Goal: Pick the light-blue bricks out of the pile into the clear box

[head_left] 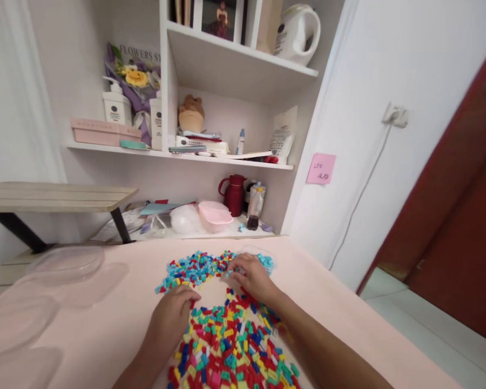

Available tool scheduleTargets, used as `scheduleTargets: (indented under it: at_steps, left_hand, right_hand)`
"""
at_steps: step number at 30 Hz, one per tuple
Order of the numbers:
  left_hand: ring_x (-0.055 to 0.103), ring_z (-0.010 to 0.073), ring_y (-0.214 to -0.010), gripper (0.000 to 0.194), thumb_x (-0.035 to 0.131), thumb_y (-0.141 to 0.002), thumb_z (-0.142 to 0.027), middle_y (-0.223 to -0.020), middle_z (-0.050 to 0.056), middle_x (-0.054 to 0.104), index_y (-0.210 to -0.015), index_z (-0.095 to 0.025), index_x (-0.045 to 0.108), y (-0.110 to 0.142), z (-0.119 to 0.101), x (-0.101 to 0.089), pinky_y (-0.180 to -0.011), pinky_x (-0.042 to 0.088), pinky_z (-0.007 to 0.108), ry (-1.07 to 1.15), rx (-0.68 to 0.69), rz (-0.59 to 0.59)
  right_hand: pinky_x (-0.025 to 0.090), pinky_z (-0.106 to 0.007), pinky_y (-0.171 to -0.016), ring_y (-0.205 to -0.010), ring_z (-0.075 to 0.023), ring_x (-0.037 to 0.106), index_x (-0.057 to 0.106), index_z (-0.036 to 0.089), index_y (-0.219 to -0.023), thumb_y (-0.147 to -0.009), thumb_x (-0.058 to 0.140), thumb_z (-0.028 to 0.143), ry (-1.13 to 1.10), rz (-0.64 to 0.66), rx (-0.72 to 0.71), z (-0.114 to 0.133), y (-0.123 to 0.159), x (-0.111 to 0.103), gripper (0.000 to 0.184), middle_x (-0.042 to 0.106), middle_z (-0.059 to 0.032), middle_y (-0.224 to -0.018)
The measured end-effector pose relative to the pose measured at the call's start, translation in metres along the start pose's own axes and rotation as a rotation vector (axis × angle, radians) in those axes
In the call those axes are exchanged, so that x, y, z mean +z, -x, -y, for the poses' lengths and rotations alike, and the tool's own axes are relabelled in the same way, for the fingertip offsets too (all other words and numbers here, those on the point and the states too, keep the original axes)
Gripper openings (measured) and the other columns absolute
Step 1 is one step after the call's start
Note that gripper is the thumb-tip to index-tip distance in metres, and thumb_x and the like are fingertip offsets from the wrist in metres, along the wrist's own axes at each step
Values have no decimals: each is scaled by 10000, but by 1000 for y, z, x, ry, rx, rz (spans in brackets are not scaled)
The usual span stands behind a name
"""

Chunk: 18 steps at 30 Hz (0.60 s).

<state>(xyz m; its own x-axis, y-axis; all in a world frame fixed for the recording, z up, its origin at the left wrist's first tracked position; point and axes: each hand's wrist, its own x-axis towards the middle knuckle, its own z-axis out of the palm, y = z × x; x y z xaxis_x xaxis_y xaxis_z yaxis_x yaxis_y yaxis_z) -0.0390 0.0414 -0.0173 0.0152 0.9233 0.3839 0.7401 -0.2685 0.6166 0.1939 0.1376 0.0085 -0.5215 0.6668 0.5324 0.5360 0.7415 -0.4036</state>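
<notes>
Small plastic building bricks in many colours cover the middle of the pink tabletop. A large loose spread of mixed bricks [227, 346] lies in front of me, and a second heap, mostly blue bricks [198, 267], lies behind it. My left hand [174, 312] rests at the left edge between both groups, fingers loosely bent and apart, with nothing visible in it. My right hand [251, 276] reaches over the right end of the far heap, thumb and fingertips drawn together; whatever is between them is too small to name. Beside it, a clear plastic box [269, 254] holds light-blue bricks.
Clear plastic lids and trays [71, 260] lie on the left of the pink tabletop [121, 319]. A small wooden stand [60, 195] is behind them. On the back shelf stand a pink container [215, 213], a red jug [235, 195] and a bottle [255, 209].
</notes>
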Motion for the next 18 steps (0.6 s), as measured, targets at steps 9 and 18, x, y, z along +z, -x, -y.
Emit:
scheduleTargets:
  at_steps: [9, 18]
  left_hand:
    - [652, 131, -589, 285, 428, -716, -236, -872, 11, 711, -712, -244, 713, 1, -3, -6, -605, 539, 264, 135, -32, -312]
    - [644, 143, -604, 242, 422, -722, -220, -788, 18, 682, -712, -211, 664, 6, -11, -19, -599, 507, 250, 217, -197, -583]
  right_hand:
    - [442, -343, -817, -849, -208, 618, 693, 213, -832, -822, 598, 238, 150, -320, 169, -54, 6, -45, 99, 702, -45, -873]
    - [409, -424, -895, -940, -258, 611, 721, 228, -856, -870, 523, 328, 178, -383, 259, -73, 18, -37, 222, 712, -68, -935]
